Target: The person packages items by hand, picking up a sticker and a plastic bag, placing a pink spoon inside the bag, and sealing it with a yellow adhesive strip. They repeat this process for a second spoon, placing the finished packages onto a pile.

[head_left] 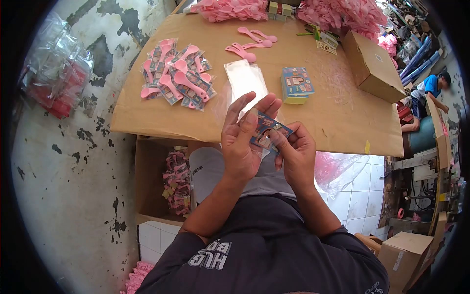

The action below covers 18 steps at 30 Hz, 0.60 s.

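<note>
A blue printed card (265,131) is held up between my two hands over the table's front edge. My right hand (298,149) pinches it, thumb on the printed face. My left hand (243,139) grips its left side with the thumb, other fingers pointing up. A bit of clear plastic shows below the card. Just behind my hands lies a stack of clear plastic sleeves (243,78). To their right stands a stack of blue printed cards (297,83). Several loose pink spoons (249,45) lie farther back.
At the left is a pile of packed pink spoons (178,78). A cardboard box (374,66) stands at the right; heaps of pink spoons (230,10) line the back. An open carton (147,181) with packs sits below left. A person (431,88) sits far right.
</note>
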Tool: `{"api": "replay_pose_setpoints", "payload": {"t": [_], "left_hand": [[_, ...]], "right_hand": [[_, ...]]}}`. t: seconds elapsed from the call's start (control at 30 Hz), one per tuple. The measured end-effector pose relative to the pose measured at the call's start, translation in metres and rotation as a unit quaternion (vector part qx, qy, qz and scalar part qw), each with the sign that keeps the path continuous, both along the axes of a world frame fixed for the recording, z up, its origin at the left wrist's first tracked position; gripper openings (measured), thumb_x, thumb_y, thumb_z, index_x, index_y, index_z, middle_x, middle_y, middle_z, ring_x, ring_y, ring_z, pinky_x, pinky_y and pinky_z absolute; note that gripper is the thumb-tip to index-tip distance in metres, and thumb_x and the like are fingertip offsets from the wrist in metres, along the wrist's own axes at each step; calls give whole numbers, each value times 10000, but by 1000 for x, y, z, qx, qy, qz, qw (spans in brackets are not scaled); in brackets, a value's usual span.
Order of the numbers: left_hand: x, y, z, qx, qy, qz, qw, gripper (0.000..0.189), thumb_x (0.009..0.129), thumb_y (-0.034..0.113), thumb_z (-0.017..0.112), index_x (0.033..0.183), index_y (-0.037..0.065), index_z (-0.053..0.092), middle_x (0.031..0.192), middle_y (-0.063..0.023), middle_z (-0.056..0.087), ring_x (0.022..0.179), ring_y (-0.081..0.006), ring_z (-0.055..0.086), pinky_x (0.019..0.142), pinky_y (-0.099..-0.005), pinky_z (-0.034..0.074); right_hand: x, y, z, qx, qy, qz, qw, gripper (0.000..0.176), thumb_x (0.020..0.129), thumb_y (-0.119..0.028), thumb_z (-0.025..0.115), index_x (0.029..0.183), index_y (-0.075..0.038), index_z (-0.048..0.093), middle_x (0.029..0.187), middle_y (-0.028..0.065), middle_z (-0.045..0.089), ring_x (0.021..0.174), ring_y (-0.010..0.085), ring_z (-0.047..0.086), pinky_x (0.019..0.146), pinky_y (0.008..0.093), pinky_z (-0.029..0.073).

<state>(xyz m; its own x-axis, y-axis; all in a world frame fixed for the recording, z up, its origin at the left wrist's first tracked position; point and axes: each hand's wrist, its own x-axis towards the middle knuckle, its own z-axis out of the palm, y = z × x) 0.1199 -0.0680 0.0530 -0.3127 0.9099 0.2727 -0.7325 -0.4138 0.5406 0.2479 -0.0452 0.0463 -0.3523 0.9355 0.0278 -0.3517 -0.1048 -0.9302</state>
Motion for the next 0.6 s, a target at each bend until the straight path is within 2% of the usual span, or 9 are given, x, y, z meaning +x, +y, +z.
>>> {"api": "replay_pose_setpoints", "payload": {"t": [0.1,0.2,0.43,0.5,0.6], "left_hand": [[5,1,-1,3,-1,17,1000,410,1068,116,507,1454,11,420,1430,-283,532,1337,-355,551,1146,-446,469],[7,1,-2,4,-14,9,1000,387,1070,117,505,1437,10,442,1437,-274,532,1339,-346,551,1132,-434,482],[13,7,-3,-5,13,-7,1000,368,1078,141,500,1421,11,466,1434,-257,536,1354,-350,535,1106,-437,500],[15,6,0,-5,6,3,1000,358,1084,145,487,1407,-11,479,1423,-260,547,1337,-369,547,1029,-434,556],[12,9,1,5,-4,13,1000,366,1089,153,473,1417,-11,472,1430,-251,546,1338,-364,547,1036,-432,551]], "right_hand": [[2,-2,-1,-12,33,-1,999,212,978,-159,713,1041,-14,572,835,61,682,568,79,614,491,216,513],[8,-3,0,-27,37,16,999,195,981,-154,706,1021,-10,581,839,75,682,607,104,650,542,228,557],[12,-1,2,-19,45,23,999,175,985,-146,699,981,-5,595,856,81,693,623,116,666,563,233,568],[12,0,1,0,40,8,999,168,984,-138,699,975,-4,597,866,84,699,625,119,668,561,235,567],[13,2,-1,-19,49,-18,998,172,980,-127,705,964,-15,576,866,86,699,618,114,660,554,230,555]]}}
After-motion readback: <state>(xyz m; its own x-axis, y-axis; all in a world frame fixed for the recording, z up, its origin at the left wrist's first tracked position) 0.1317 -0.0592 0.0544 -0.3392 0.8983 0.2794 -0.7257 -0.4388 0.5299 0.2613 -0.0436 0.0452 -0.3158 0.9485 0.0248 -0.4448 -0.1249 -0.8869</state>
